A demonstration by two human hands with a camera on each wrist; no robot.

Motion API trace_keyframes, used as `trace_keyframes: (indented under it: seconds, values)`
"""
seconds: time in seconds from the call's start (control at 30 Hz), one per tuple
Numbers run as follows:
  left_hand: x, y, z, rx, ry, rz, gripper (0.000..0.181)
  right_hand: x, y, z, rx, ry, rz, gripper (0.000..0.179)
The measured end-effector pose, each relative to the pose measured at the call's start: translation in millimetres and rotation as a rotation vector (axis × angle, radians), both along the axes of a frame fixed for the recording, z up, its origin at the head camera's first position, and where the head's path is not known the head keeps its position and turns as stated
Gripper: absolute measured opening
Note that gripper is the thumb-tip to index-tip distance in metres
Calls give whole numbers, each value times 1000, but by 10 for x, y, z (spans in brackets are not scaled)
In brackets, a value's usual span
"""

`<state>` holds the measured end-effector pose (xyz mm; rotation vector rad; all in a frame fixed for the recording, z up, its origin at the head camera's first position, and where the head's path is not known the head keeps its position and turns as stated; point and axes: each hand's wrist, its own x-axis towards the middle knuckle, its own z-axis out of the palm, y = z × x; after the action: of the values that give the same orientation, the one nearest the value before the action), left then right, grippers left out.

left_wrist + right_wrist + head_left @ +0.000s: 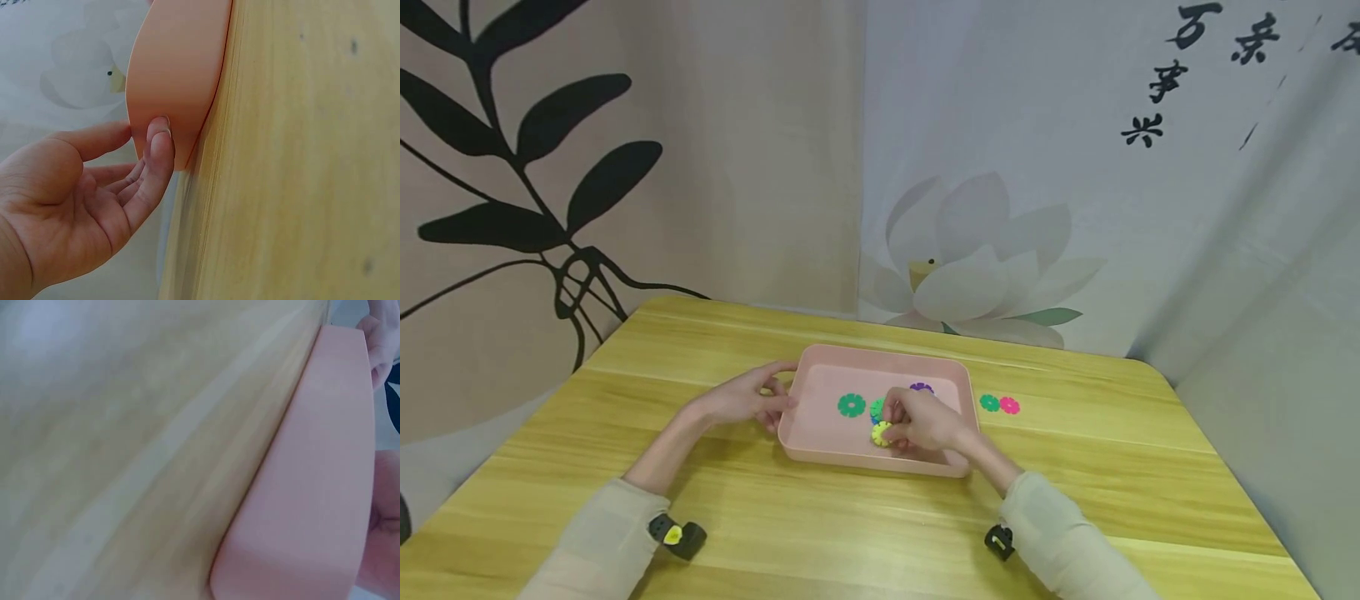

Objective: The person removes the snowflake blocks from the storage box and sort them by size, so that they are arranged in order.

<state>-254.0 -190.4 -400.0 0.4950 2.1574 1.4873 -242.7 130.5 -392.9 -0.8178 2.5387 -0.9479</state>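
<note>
A pink tray (820, 455) stands on the wooden table. My left hand (747, 397) is at its left end, the fingertips (161, 140) against the outer wall and the thumb at the rim. Inside the tray my right hand (925, 418) has its fingers bent and pinches a yellow notched disc (880, 433) by its right edge. Close by the fingers show a light green disc (877, 407) and a bit of blue. Further left lies a green snowflake disc (852, 405); behind the hand, a purple disc (921, 387) is partly covered. The right wrist view hides the right fingers behind the tray wall.
To the right of the tray, a green disc (989, 403) and a pink disc (1010, 405) lie side by side on the table (1112, 492). A curtain (760, 167) with printed leaves, a lotus and writing hangs behind the table's far edge.
</note>
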Motion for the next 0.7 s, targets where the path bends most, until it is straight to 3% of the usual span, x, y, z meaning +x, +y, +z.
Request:
trace_keyframes:
  seconds: [0.17,0.4,0.7]
  values:
    - [-2,-5,-8,1,2,0,68,-22,139,28,-30,26,-39,18]
    - [3,2,-17,2,2,3,69,-95,400,73,-173,-33,-71,14]
    - [19,-5,-19,9,12,-5,70,-169,790,150,-154,-22,-216,13]
